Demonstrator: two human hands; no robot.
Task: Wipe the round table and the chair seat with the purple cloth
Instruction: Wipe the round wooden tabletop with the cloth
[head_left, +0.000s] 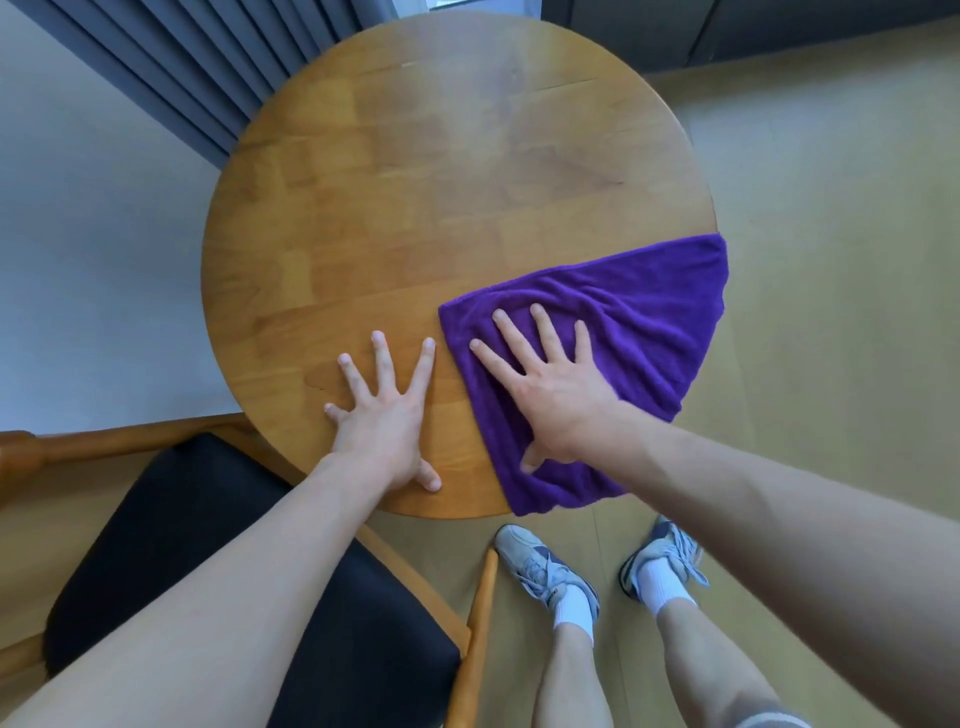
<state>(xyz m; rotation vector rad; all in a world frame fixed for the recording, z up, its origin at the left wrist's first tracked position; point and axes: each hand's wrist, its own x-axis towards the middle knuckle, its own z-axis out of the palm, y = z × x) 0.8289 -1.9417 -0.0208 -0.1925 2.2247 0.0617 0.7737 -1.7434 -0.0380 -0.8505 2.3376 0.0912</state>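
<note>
The round wooden table (415, 171) fills the middle of the head view. A purple cloth (644, 322) lies spread on its near right part, and its right and near edges hang over the rim. My right hand (550, 384) presses flat on the cloth with fingers spread. My left hand (387, 415) rests flat on the bare wood just left of the cloth, fingers apart and holding nothing. The chair with a black seat (208, 519) stands at the lower left, partly under my left forearm.
A grey radiator or slatted panel (208, 67) stands behind the table at the upper left. The chair's wooden frame (478, 597) reaches toward my feet (545, 571) on the wood floor. A white wall lies to the left.
</note>
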